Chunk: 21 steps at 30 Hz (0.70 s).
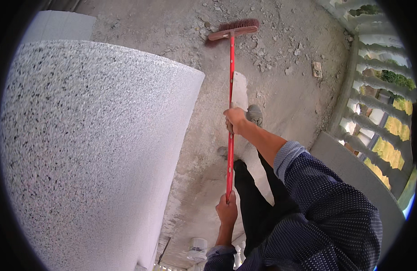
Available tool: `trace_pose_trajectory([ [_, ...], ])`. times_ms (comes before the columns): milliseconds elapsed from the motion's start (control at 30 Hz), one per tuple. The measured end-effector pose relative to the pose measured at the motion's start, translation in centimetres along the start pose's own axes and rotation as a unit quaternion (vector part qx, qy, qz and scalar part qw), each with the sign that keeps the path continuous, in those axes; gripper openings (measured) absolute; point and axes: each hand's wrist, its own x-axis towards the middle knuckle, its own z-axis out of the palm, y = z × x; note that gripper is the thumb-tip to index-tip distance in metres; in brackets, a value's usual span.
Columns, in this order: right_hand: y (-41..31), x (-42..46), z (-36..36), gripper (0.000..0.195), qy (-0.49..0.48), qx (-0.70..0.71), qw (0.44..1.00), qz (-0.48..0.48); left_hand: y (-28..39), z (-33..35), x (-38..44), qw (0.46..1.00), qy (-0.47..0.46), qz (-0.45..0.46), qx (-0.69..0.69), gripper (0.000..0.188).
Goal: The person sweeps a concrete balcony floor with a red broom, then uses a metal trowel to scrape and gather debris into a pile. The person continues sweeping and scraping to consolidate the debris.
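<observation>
Both my hands are on a broom with a red metal handle point(230, 162). My right hand point(236, 118) grips it about midway. Lower down, my left hand point(227, 210) is closed around its near end. The broom head point(234, 32), with reddish-brown bristles, is at the far end on the dusty concrete floor point(205, 135), among scattered rubble point(262, 54). A pale flat piece point(240, 88) extends just beyond my right hand, beside the handle; I cannot tell whether the hand holds it too.
A large speckled stone-like surface point(93, 135) fills the left side, with a pale slab point(61, 25) beyond it. Along the right runs a balustrade point(381, 115), with a grey panel point(350, 179) near it. A small flat fragment point(317, 69) lies on the floor. A white bucket point(197, 248) stands at the bottom.
</observation>
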Motion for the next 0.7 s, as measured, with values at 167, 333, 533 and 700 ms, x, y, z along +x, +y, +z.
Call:
trace_pose_trajectory([
  [167,-9.9,-2.5,0.3,0.028,-0.057,-0.051,0.996,-0.033,7.5,1.5,1.2,0.999,0.005,0.015,-0.039,0.034],
  [333,-1.9,-8.8,-3.7,0.020,-0.092,0.083,0.991,0.050,6.1,-5.6,-7.6,0.996,0.016,-0.011,0.091,0.027],
  [533,1.1,-15.7,-10.0,0.017,-0.181,0.316,0.911,0.193,8.8,-16.1,-12.2,0.969,0.101,0.165,0.156,0.015],
  [700,-0.3,-16.0,-16.2,0.018,-0.181,0.463,0.858,0.130,20.4,-18.3,-7.7,0.927,0.104,0.347,0.096,0.016],
])
